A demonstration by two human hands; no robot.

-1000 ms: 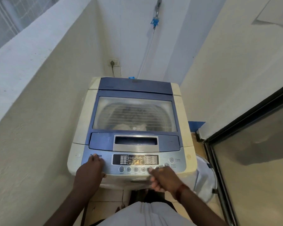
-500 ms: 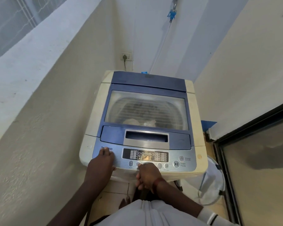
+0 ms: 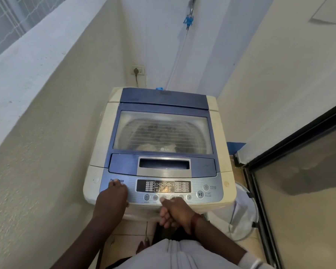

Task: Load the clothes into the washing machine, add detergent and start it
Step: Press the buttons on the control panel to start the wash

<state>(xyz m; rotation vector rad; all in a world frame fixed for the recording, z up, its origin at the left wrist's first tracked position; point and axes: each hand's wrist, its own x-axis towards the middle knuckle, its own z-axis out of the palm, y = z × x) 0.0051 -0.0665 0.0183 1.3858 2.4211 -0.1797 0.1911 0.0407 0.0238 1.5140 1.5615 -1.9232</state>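
Blue-and-cream top-loading washing machine (image 3: 159,144), lid shut, pale clothes (image 3: 155,147) dimly visible through its window.

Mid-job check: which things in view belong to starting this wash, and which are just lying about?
Job: washing machine; its closed lid; clothes seen through it; control panel; START/PAUSE button; left hand resting on the panel; right hand, curled, at the panel.
Lying about: white basket beside the machine; glass door.
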